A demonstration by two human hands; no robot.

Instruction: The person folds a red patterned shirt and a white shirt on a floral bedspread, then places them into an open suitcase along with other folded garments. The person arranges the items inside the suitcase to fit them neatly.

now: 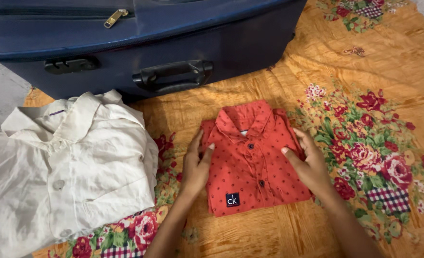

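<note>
A small red dotted shirt (pixel 250 162), folded with collar up and buttons showing, lies on the orange floral cloth (pixel 389 71). My left hand (pixel 196 165) rests against the shirt's left edge, fingers flat and together. My right hand (pixel 307 165) presses on the shirt's right edge, fingers spread over the fabric. Neither hand lifts the shirt; both lie along its sides.
A folded cream shirt (pixel 68 167) lies to the left, partly on the cloth. A dark blue suitcase (pixel 140 43) with a black side handle (pixel 172 74) and a brass zipper pull stands along the far side. Grey floor shows at far left.
</note>
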